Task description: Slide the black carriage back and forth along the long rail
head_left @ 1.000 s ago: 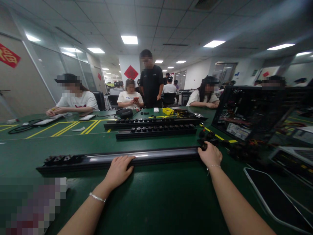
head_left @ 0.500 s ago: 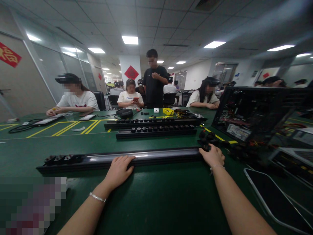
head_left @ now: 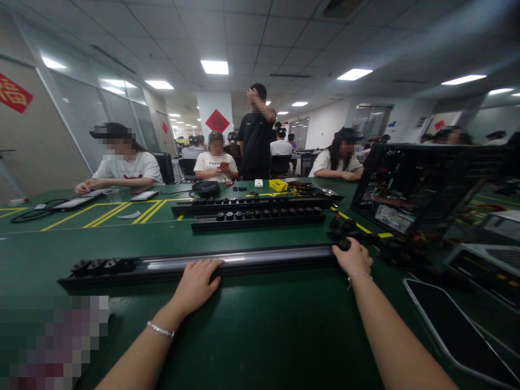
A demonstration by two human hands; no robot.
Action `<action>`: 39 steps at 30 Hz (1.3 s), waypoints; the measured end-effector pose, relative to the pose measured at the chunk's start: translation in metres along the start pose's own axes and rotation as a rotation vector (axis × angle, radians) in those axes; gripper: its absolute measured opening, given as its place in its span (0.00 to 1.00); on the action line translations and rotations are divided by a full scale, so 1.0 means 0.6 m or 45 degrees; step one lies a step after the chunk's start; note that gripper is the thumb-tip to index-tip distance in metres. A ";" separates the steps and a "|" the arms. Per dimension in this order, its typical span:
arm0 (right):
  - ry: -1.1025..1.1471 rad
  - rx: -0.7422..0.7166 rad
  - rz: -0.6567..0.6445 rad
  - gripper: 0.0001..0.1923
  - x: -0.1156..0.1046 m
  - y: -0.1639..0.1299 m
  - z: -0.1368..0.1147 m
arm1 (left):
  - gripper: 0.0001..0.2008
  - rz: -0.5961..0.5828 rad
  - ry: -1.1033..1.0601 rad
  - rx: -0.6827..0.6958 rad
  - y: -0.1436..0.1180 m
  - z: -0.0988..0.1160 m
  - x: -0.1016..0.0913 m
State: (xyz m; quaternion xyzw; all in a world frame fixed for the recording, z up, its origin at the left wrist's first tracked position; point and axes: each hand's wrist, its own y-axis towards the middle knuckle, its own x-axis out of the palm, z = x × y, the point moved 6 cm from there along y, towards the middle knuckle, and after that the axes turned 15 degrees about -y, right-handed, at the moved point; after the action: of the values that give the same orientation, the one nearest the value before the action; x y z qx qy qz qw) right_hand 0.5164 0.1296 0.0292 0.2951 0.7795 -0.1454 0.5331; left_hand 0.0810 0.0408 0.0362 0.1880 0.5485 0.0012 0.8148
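A long black rail (head_left: 244, 259) is lying across the green table (head_left: 260, 336) just ahead of both hands, running from well left of the left hand to the right hand. The left hand (head_left: 197, 284) is resting flat on its near edge, fingers spread and relaxed, pinning it rather than gripping it. The right hand (head_left: 354, 259) is curling around the rail's right end, fingertips pressing a small black plug piece (head_left: 344, 245) there; whether it is fully seated I cannot tell. Three such pieces (head_left: 99, 265) are already sitting in the rail far to the left of the left hand, and the long stretch between the hands is showing bare and shiny, so most of the filling looks to be left. Just beyond the right hand a small heap of loose black pieces (head_left: 343, 226) is waiting. Farther ahead of both hands, two filled rails (head_left: 255, 212) are lying side by side. To the right of the right hand an open computer case (head_left: 410, 187) is standing, and other people are sitting across the table.
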 end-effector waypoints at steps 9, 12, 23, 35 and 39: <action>0.004 -0.023 0.009 0.34 -0.004 0.004 0.000 | 0.19 0.005 -0.017 0.006 -0.001 -0.001 0.000; -0.005 -0.030 0.010 0.34 -0.004 0.005 0.000 | 0.19 0.011 -0.020 0.013 -0.001 -0.001 0.001; 0.005 -0.014 0.022 0.32 -0.008 0.004 0.001 | 0.19 0.014 -0.004 0.010 -0.001 0.000 -0.001; -0.056 -0.059 0.093 0.28 -0.016 0.005 0.001 | 0.19 0.000 0.014 0.002 -0.001 0.000 0.001; -0.053 -0.030 0.061 0.28 -0.015 0.009 0.005 | 0.19 -0.006 0.003 -0.007 0.000 -0.002 0.002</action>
State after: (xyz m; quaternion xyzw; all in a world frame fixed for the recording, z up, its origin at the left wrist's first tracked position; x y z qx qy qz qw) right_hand 0.5240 0.1296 0.0365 0.3042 0.7626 -0.1294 0.5560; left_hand 0.0801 0.0414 0.0347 0.1843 0.5498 0.0010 0.8147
